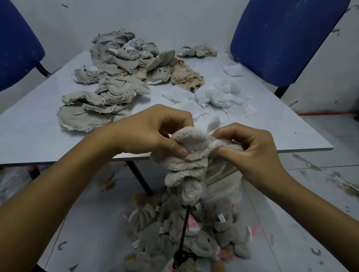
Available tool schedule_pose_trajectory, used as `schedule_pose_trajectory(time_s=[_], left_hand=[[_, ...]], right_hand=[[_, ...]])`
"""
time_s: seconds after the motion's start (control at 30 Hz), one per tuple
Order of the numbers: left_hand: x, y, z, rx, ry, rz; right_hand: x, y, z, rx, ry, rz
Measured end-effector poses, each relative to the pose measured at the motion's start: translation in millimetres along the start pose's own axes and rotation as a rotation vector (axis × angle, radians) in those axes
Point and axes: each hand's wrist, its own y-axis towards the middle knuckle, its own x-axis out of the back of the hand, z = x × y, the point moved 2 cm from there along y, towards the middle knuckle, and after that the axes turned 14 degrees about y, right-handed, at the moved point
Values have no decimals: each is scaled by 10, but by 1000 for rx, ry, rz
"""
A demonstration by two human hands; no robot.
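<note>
One plush skin (pixel 185 159), lengthwise vertical

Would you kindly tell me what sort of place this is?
Likely a makeshift soft-toy workshop: stacked grey plush skins on the table, a heap of plush pieces on the floor, fabric scraps scattered nearby.

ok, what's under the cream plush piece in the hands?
A heap of grey plush pieces on the floor, with white tags and pink bits. A thin black rod rises through it; its top is hidden behind the cream plush piece.
</note>
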Motion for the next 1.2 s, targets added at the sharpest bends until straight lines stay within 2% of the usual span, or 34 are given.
schedule_pose_trajectory(time_s=[0.2, 0.33, 0.47, 0.57, 0.63, 0.73, 0.8, 0.87, 0.93, 0.97, 1.03, 1.1, 1.17, 1.2], left_hand=[[-69, 68, -105, -114, 99, -200], [-123, 13, 60, -96, -18, -198], [-142, -1, 157, -136, -146, -387], [-153, -4, 184, -178, -265, -513], [-180, -18, 183, -204, -246, -482], [-240, -47, 232, -147, -108, -276], [-278, -53, 295, -65, 95, -191], [-312, -31, 308, -57, 340, -132], [-321, -5, 246, -60, 435, -85], [-314, 1, 207, -59, 416, -50], [-295, 11, 119, -30, 209, -19], [-261, 18, 51, -20, 33, -155], [-240, 31, 20, -62, 47, -289], [-252, 41, 17, -80, 100, -285]], right_hand=[[31, 27, 126, 82, -39, -2], [-19, -40, 102, 31, -73, 52], [4, -47, 87, -21, -66, 61], [25, -8, 124, 45, -41, 31], [17, 12, 132, 82, -28, 30], [4, -31, 58, 31, -28, 86], [-22, -91, -48, -60, -77, 194], [-48, -142, -134, -168, -89, 290], [-45, -161, -172, -208, -102, 291], [-40, -161, -172, -205, -106, 274], [-39, -138, -124, -148, -89, 232], [-37, -98, -58, -52, -83, 166], [-56, -78, -22, 40, -170, 146], [-78, -82, -27, 47, -211, 167]])
